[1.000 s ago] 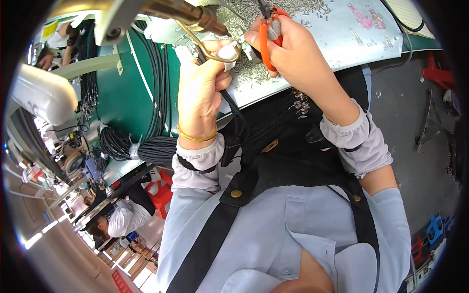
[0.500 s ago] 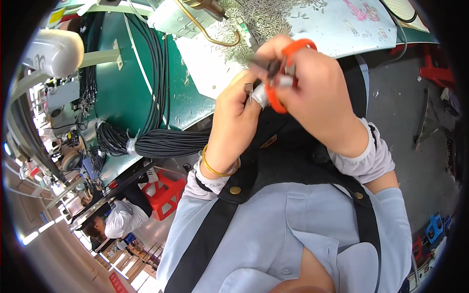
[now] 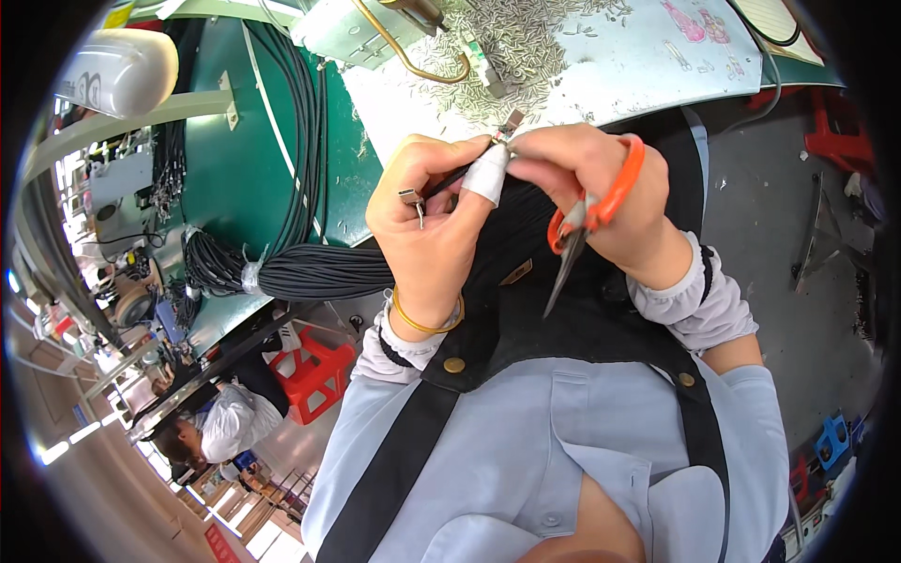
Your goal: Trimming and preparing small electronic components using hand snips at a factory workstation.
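Note:
My left hand point(image 3: 422, 239) is closed around a thin black cable point(image 3: 450, 179), with white tape point(image 3: 486, 174) wrapped on its thumb. At the cable's end, a small metal connector piece point(image 3: 512, 121) points up between my fingertips. My right hand point(image 3: 601, 169) pinches at that same end with thumb and forefinger. Orange-handled scissors point(image 3: 623, 183) hang in its other fingers, blades pointing down toward my apron. A small bent metal piece point(image 3: 411, 197) sticks out by the fingers of my left hand. What lies right between the fingertips is too small to make out.
Many small metal pins point(image 3: 526, 56) are heaped on a white sheet point(image 3: 648, 80) beyond my hands. A machine with a bent brass tube point(image 3: 410, 61) stands there. Bundled black cables point(image 3: 319, 272) lie at left on the green bench point(image 3: 352, 192). Another person point(image 3: 239, 422) sits by a red stool point(image 3: 319, 375).
The scissors have swung from the cable end down into my right palm. My right fingertips now pinch the cable end. My left hand has shifted slightly left, and the metal connector piece now shows.

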### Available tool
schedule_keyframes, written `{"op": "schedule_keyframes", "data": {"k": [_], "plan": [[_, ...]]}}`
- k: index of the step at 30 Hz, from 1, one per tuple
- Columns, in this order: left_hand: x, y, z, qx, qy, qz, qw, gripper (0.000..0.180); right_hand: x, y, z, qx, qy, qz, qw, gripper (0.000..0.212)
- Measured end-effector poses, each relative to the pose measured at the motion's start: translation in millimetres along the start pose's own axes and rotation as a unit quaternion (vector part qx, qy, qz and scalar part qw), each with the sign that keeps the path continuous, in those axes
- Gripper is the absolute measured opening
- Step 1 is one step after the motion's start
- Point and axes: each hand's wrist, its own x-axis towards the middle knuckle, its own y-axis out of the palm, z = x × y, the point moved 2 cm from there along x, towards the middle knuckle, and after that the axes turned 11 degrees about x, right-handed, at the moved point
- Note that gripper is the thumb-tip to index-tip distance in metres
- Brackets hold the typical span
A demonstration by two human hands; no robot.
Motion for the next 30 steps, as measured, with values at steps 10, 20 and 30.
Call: {"op": "schedule_keyframes", "data": {"k": [10,20,30], "plan": [[-1,6,-4,-0.003,-0.043,0.009,0.999,0.014,-4,7,-1,0.311,0.425,-0.065,0.848,0.016],[-5,12,0,0.092,0.029,-0.022,0.995,0.015,1,7,2,0.429,0.522,-0.089,0.731,0.014],[-14,8,7,0.153,0.094,-0.044,0.983,0.021,-10,11,1,0.041,0.269,-0.042,0.961,0.011]]}}
